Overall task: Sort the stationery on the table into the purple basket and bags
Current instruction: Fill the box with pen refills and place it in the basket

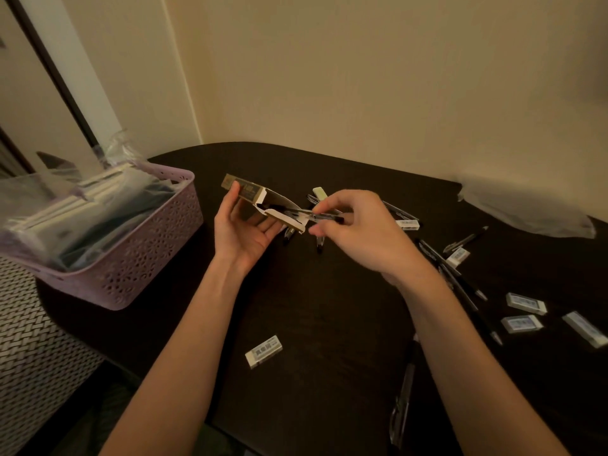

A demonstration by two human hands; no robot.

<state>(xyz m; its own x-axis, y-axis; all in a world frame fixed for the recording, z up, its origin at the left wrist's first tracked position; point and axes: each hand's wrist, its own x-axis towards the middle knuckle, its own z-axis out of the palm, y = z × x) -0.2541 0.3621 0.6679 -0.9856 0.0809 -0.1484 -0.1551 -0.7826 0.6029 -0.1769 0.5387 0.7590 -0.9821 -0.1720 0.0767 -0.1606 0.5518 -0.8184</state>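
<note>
- Cardboard box (253,195): centre of the frame, held above the dark table (329,307), flap end open toward the right.
- Left hand (245,230): palm up under the box, thumb on its upper face, fingers curled beneath, grasping it.
- Right hand (358,225): right of the box mouth, thumb and fingers pinching a pen (316,214).
- Pen: lies across the fingertips, its far end inside the open flap.
- Purple basket (131,264): left of the frame, on the table edge, filled with clear bags (82,205).
- Erasers: one at lower centre (264,351), several at right (526,303).
- Loose pens (460,278): scattered right of the right wrist.
- Plastic bag (526,209): upper right of the table.
</note>
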